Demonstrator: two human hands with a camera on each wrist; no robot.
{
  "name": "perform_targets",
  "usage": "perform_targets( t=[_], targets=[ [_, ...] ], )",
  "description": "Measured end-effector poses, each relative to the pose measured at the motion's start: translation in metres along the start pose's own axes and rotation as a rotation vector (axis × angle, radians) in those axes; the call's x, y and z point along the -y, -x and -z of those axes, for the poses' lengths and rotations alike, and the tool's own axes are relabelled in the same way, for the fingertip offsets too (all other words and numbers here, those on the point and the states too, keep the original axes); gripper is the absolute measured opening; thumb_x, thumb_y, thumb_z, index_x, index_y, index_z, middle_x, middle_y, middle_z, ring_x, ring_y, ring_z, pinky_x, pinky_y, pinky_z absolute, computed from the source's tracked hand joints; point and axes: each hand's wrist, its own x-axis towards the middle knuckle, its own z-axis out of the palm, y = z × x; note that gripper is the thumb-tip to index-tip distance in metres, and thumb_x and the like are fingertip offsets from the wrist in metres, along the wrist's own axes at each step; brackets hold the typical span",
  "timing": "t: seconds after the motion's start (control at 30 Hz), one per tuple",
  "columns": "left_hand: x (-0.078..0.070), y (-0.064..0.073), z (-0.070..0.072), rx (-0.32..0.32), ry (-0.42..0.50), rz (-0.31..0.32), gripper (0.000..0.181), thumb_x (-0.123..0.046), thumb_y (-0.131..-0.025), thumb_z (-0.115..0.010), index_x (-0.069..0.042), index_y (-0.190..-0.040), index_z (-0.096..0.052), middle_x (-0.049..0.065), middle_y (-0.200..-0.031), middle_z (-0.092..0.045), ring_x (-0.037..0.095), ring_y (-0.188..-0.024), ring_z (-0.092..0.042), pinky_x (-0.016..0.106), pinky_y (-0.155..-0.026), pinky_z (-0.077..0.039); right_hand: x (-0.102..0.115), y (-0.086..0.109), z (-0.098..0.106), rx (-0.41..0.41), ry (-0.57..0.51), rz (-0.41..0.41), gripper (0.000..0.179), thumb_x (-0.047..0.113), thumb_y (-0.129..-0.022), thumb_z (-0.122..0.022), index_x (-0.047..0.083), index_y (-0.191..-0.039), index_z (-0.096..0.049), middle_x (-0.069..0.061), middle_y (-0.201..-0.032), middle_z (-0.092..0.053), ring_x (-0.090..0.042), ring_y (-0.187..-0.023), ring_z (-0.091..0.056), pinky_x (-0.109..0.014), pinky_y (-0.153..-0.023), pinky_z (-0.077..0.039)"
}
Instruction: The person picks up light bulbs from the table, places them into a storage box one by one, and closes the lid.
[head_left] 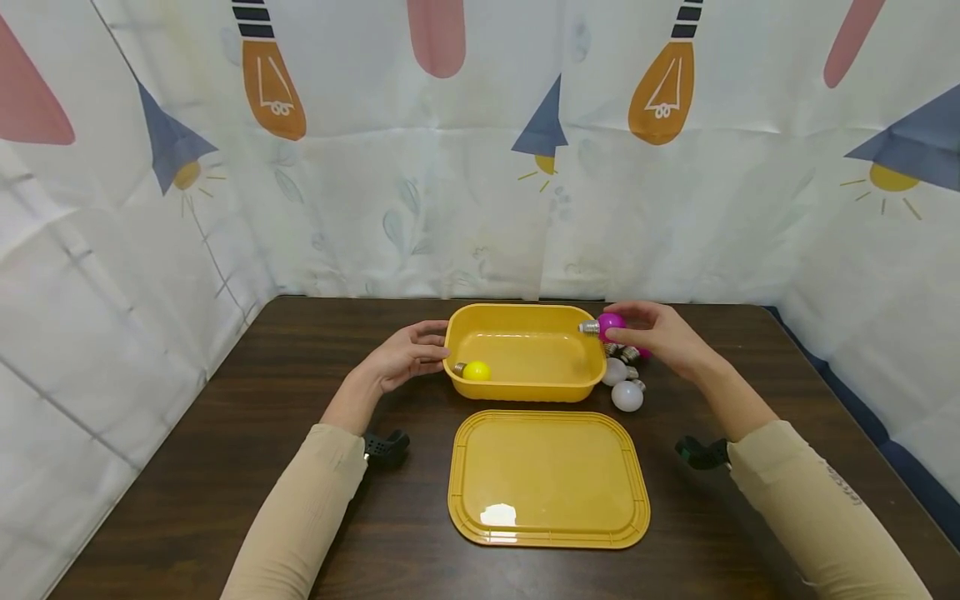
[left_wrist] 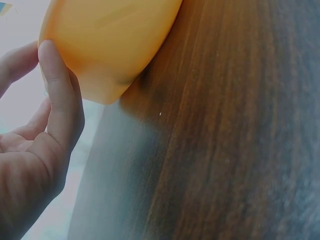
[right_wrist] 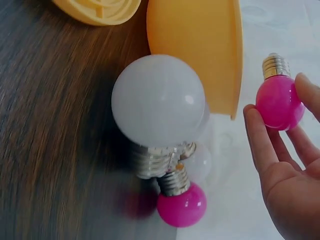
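A yellow plastic box [head_left: 525,392] stands on the table, with a yellow bulb [head_left: 477,371] lying inside at its front left. My left hand [head_left: 408,354] rests its fingertips against the box's left end; the left wrist view shows a finger on the outer wall [left_wrist: 110,45]. Above the box's right rim, my right hand [head_left: 660,333] pinches a magenta light bulb [right_wrist: 280,102] by its round globe, its metal screw base pointing left over the box. Just right of the box lie white bulbs [head_left: 627,396] and another magenta bulb [right_wrist: 182,205], partly hidden in the head view.
A yellow lid [head_left: 547,479] lies flat on the dark wooden table [head_left: 225,467] in front of the box. Behind and at both sides hangs a white patterned curtain [head_left: 465,208]. Each wrist wears a black strap [head_left: 386,447].
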Motion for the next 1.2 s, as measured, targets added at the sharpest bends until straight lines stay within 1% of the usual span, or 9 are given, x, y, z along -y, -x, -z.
perform_targets(
  t=[0.17,0.3,0.43,0.5,0.63,0.73,0.83,1.03,1.2],
  targets=[
    [0.001,-0.001,0.001,-0.001,0.007,-0.002,0.065,-0.001,-0.099,-0.066,-0.004,-0.156,-0.036,0.014,-0.121,-0.064,0.022,-0.098,-0.07,0.035,-0.091,-0.058,0.002,-0.006,-0.005,0.001,0.006,-0.005,0.054,0.029,-0.096,-0.076,0.005,-0.14,-0.057,-0.016,-0.141,-0.056,-0.035,-0.129,-0.052,-0.056,-0.1,-0.05],
    [0.001,-0.001,0.001,-0.001,0.012,-0.002,0.064,-0.001,-0.099,-0.066,-0.005,-0.156,-0.036,0.014,-0.121,-0.065,0.022,-0.098,-0.07,0.035,-0.091,-0.058,0.004,-0.01,-0.009,0.011,0.009,-0.001,0.054,0.03,-0.095,-0.076,0.006,-0.14,-0.058,-0.016,-0.14,-0.056,-0.035,-0.127,-0.053,-0.058,-0.096,-0.05],
    [0.001,0.0,0.0,-0.001,0.013,-0.003,0.064,-0.001,-0.099,-0.066,-0.005,-0.156,-0.037,0.016,-0.122,-0.065,0.022,-0.098,-0.069,0.035,-0.091,-0.058,0.005,-0.015,-0.014,0.022,0.001,0.006,0.054,0.03,-0.095,-0.077,0.006,-0.14,-0.058,-0.016,-0.138,-0.057,-0.036,-0.123,-0.054,-0.063,-0.097,-0.048],
    [0.001,0.0,0.0,0.003,0.013,-0.008,0.064,0.0,-0.1,-0.066,-0.005,-0.156,-0.036,0.017,-0.123,-0.064,0.022,-0.098,-0.069,0.035,-0.092,-0.058,0.006,-0.016,-0.016,0.028,-0.008,0.009,0.054,0.029,-0.095,-0.077,0.006,-0.139,-0.058,-0.016,-0.137,-0.058,-0.035,-0.123,-0.055,-0.062,-0.1,-0.048],
    [0.001,0.0,-0.001,0.017,0.025,-0.017,0.064,0.0,-0.1,-0.064,-0.003,-0.157,-0.034,0.019,-0.125,-0.062,0.021,-0.097,-0.07,0.035,-0.092,-0.058,0.007,-0.018,-0.021,0.045,-0.033,0.027,0.052,0.027,-0.095,-0.077,0.004,-0.138,-0.059,-0.017,-0.134,-0.059,-0.034,-0.121,-0.057,-0.056,-0.101,-0.05],
    [0.002,0.0,-0.001,0.02,0.04,-0.017,0.065,0.001,-0.1,-0.064,-0.003,-0.157,-0.034,0.017,-0.124,-0.062,0.02,-0.094,-0.07,0.035,-0.091,-0.058,0.007,-0.02,-0.024,0.059,-0.029,0.041,0.05,0.026,-0.096,-0.076,0.004,-0.138,-0.059,-0.017,-0.132,-0.06,-0.033,-0.119,-0.059,-0.047,-0.098,-0.054],
    [0.002,0.0,-0.001,0.015,0.043,-0.017,0.064,0.002,-0.1,-0.063,-0.004,-0.157,-0.035,0.016,-0.124,-0.062,0.019,-0.092,-0.07,0.034,-0.09,-0.058,0.007,-0.023,-0.028,0.067,-0.018,0.046,0.05,0.027,-0.096,-0.076,0.003,-0.137,-0.06,-0.017,-0.132,-0.06,-0.032,-0.118,-0.06,-0.041,-0.097,-0.055],
    [0.003,-0.002,-0.001,0.016,0.032,-0.022,0.064,0.002,-0.1,-0.064,-0.005,-0.157,-0.035,0.02,-0.127,-0.06,0.019,-0.092,-0.069,0.034,-0.089,-0.058,0.008,-0.027,-0.035,0.077,-0.034,0.045,0.048,0.025,-0.095,-0.076,0.002,-0.135,-0.061,-0.017,-0.131,-0.06,-0.032,-0.114,-0.064,-0.043,-0.1,-0.054],
    [0.004,-0.003,0.0,0.016,0.032,-0.022,0.064,0.001,-0.1,-0.064,-0.004,-0.157,-0.036,0.017,-0.125,-0.062,0.019,-0.091,-0.069,0.033,-0.088,-0.059,0.008,-0.031,-0.041,0.089,-0.058,0.04,0.048,0.023,-0.095,-0.076,0.002,-0.135,-0.061,-0.018,-0.13,-0.059,-0.03,-0.111,-0.067,-0.041,-0.1,-0.053]
  ],
)
